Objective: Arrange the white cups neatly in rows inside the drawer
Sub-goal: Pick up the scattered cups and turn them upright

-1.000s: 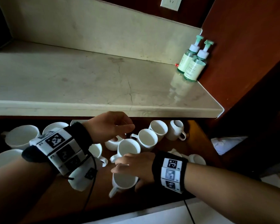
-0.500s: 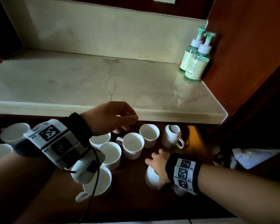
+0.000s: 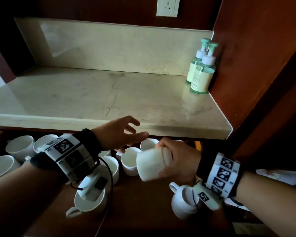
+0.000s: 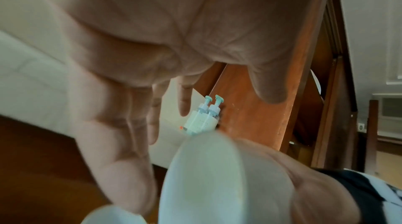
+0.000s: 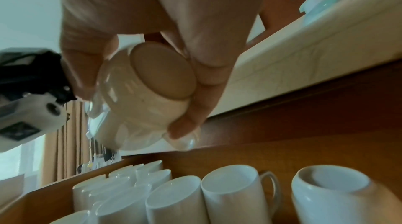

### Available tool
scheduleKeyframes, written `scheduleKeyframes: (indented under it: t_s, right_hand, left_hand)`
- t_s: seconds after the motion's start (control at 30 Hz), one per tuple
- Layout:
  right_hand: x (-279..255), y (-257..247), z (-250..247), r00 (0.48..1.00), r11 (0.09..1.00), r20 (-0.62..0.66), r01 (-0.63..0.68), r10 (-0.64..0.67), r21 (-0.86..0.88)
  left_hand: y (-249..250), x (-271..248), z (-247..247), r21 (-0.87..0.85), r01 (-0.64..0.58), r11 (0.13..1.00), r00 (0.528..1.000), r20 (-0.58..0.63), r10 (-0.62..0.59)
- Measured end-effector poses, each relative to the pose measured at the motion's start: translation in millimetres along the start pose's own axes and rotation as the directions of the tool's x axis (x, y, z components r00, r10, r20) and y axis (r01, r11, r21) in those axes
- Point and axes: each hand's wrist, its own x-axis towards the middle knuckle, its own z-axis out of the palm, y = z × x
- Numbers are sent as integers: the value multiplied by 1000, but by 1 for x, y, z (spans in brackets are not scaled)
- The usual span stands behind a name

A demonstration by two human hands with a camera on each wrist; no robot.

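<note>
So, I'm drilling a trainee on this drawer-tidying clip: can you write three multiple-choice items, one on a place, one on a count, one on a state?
1. Where do the pump bottles stand?
A. In the drawer
B. On the counter's back right corner
C. On the floor

2. How many pump bottles are there?
A. One
B. Two
C. Four

3. What is the right hand doing?
A. Hanging empty
B. Pressing the counter
C. Gripping a lifted, tilted white cup

Key: 1 B, they stand on the counter by the wooden side wall. 2 B, two green pump heads show. 3 C, its fingers wrap the cup above the drawer.
</note>
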Motion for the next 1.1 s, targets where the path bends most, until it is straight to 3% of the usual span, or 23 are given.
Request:
scheduleKeyframes:
  t_s: [0.17,0.23,0.3,0.4,0.5,0.53,0.6,0.63,0.7,0.83,0.93,1.1]
  right_hand:
    - [-8,11,-12,983,931,-183,74,-8,358]
    - [-10,14,-9,977,905,-214,114,-26,409]
    - [-15,16,-5,970,884,-240,147,-40,443]
    - [-18,19,-4,959,873,-280,179,-52,454]
    - [-19,25,-9,973,873,-222,160,-61,461]
    - [-19,28,-13,980,887,-193,136,-54,441]
    - [-22,35,-23,986,928,-168,56,7,368]
    - [-24,39,-29,983,949,-178,7,52,316]
    - [-27,48,-37,970,973,-214,-64,113,223]
    - [-35,59,-33,973,988,-181,-126,140,89]
    - [-39,53,-14,993,976,4,-119,121,-182]
    - [-39,46,25,945,868,276,-19,178,-496]
  left_hand:
    - [11,2,23,-169,128,977,982,158,-101]
    - [11,4,30,-245,137,960,985,137,-106]
    - [8,6,36,-202,142,969,985,128,-118]
    - [7,8,44,-275,175,945,975,180,-129]
    - [9,13,50,-346,128,930,986,149,-80]
    - [8,15,52,-259,74,963,994,95,-50]
    - [4,20,59,129,-55,990,998,-3,56]
    - [0,22,64,332,-87,939,995,-8,95]
    - [-12,27,75,569,-81,819,997,45,68]
    - [-31,33,96,756,-124,642,988,151,13]
    - [-39,35,105,821,-198,536,974,227,12]
    - [-47,45,120,900,-271,341,949,309,-61]
